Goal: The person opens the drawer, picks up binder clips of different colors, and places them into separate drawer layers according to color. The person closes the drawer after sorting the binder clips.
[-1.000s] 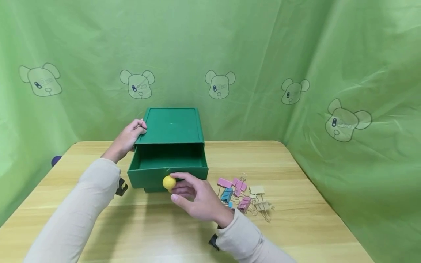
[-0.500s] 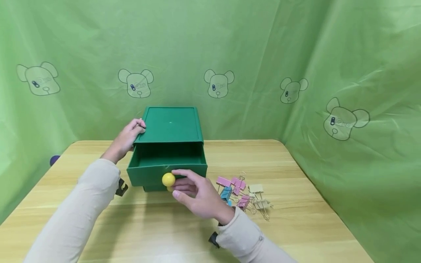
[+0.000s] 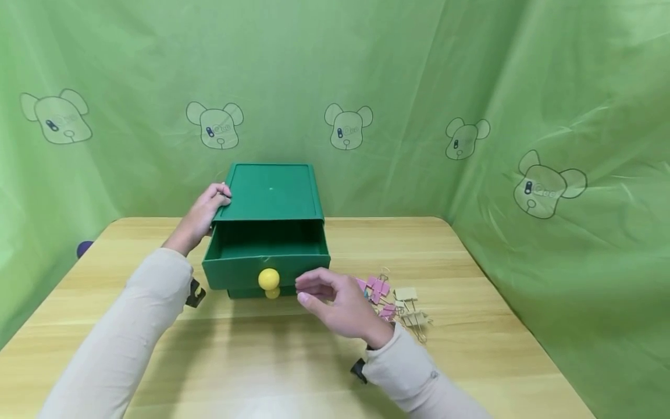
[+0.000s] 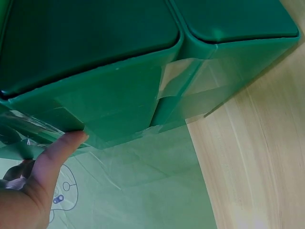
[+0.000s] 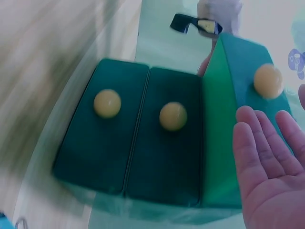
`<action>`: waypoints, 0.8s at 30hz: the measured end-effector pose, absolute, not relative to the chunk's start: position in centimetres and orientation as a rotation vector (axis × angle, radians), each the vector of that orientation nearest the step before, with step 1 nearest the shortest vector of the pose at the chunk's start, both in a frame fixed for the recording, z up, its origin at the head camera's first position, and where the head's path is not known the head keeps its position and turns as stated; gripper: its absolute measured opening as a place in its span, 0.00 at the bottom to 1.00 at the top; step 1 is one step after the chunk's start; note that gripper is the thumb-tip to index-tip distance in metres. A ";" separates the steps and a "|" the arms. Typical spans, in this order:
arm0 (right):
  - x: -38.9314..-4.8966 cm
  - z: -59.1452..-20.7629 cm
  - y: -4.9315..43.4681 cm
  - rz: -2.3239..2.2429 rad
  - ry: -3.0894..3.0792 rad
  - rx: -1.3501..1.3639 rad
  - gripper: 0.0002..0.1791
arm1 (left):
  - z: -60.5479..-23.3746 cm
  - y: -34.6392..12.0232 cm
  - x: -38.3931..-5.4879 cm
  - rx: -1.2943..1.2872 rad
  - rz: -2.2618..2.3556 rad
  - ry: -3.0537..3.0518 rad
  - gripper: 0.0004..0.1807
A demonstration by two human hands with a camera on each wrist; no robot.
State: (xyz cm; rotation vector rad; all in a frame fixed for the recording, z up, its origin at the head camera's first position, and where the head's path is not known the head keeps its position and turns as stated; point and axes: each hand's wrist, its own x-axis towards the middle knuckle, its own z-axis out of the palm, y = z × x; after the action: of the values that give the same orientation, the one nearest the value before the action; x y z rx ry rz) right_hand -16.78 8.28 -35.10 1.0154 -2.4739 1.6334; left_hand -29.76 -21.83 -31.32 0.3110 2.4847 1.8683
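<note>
Wooden table [image 3: 398, 244], the green drawer's [image 3: 230, 273] yellow knob [image 3: 268, 279] near but apart from the right hand's [image 3: 341, 304] relaxed, empty fingers [image 3: 320, 276].

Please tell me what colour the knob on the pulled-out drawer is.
The knob is yellow, showing best in the head view.

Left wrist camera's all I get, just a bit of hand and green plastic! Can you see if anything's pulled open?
Observer: Yes, the top drawer is pulled out.
Operator: Ooh! And what's the other hand holding?
Observer: Nothing. The right hand is beside the yellow knob, not touching it.
Operator: Are there more knobs like that one?
Observer: Two more: the lower knobs, one on each of the shut drawers underneath.
</note>
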 end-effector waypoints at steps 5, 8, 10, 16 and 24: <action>-17.1 -34.9 9.4 1.537 -2.519 0.899 0.09 | -31.3 -21.9 -29.7 0.316 1.859 2.488 0.08; -17.5 -34.8 10.1 1.501 -2.504 0.859 0.05 | -31.3 -22.0 -29.8 0.322 1.850 2.489 0.08; -17.9 -34.6 10.6 1.487 -2.481 0.837 0.03 | -31.2 -22.0 -29.8 0.333 1.846 2.492 0.08; -19.4 -34.5 12.4 1.446 -2.481 0.750 0.02 | -31.1 -22.1 -29.8 0.350 1.829 2.493 0.08; -22.1 -35.3 13.8 1.173 -2.582 0.660 0.02 | -30.9 -22.1 -29.6 0.339 1.820 2.463 0.10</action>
State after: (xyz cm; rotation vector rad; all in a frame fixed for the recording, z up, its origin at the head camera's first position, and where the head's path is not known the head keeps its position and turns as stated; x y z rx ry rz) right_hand -22.12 13.85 -35.35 0.6600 -2.5820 1.1731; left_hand -29.57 -22.06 -30.90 0.3388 2.4626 1.8204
